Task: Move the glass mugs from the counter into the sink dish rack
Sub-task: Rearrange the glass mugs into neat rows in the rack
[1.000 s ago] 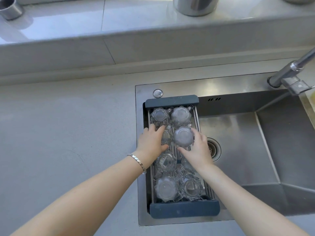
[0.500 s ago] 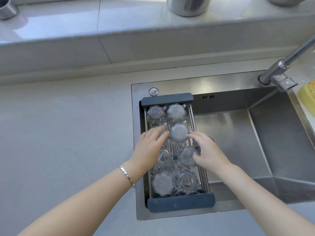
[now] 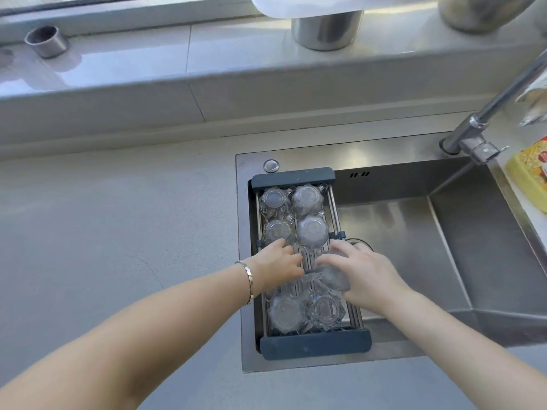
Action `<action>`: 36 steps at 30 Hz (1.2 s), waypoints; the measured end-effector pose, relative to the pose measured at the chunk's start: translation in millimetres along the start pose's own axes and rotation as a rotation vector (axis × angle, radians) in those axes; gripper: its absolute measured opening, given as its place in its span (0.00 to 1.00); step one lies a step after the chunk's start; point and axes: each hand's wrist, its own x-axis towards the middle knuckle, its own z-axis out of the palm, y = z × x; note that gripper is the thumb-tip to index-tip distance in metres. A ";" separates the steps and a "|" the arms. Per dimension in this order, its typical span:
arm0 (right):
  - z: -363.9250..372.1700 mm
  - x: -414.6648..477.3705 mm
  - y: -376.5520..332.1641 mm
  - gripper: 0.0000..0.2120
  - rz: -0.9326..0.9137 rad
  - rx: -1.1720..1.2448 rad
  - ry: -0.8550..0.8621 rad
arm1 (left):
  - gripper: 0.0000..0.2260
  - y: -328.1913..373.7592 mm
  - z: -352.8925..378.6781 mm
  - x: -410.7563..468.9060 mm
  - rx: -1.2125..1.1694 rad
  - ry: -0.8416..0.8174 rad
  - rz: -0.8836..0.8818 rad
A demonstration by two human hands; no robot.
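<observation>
Head view: both hands arranging glass mugs (image 3: 312, 230) in dish rack (image 3: 315, 347); right hand (image 3: 365, 273) grip closed round a mug, left hand (image 3: 278, 266) grip unclear; surface (image 3: 118, 232) looks cleared, next just seat mug upside down

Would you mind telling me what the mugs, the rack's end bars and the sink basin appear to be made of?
The mugs look like clear faceted glass: the rack rods show through them. The rack's end bars seem matte dark plastic or rubber, without glare. The sink basin appears brushed stainless steel, with soft streaked reflections.
</observation>
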 end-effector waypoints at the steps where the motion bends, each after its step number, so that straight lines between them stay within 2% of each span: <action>1: -3.1 -7.7 1.0 0.29 0.027 0.036 0.041 | 0.18 -0.8 -1.6 -0.9 -0.006 0.016 -0.008; 5: -14.1 -29.7 3.3 0.31 0.253 0.249 0.171 | 0.20 -1.5 -9.6 -20.1 -0.153 0.086 -0.040; 8: -12.3 -36.6 4.8 0.30 0.437 0.444 0.226 | 0.23 -0.9 -17.6 -47.5 -0.366 0.121 -0.152; 12: -2.9 -36.5 3.1 0.31 0.566 0.586 0.262 | 0.22 -1.1 -21.5 -72.2 -0.621 0.277 -0.374; 17: 0.5 -27.1 -5.4 0.31 0.658 0.647 0.271 | 0.27 16.3 -33.2 -52.6 -0.958 0.369 -0.785; 21: 4.9 -16.6 -13.2 0.33 0.733 0.663 0.256 | 0.24 30.8 -30.0 -19.9 -1.084 0.215 -0.938; 27: 16.1 4.9 -24.7 0.33 0.763 0.637 0.229 | 0.22 38.1 -5.6 -2.1 -0.976 0.018 -1.022; 30: 29.2 16.5 -35.2 0.35 0.754 0.569 0.189 | 0.25 39.8 1.7 4.9 -0.952 -0.026 -1.040; 36: 46.1 35.0 -36.0 0.36 0.895 0.594 0.165 | 0.26 38.9 9.2 6.7 -0.996 -0.050 -0.981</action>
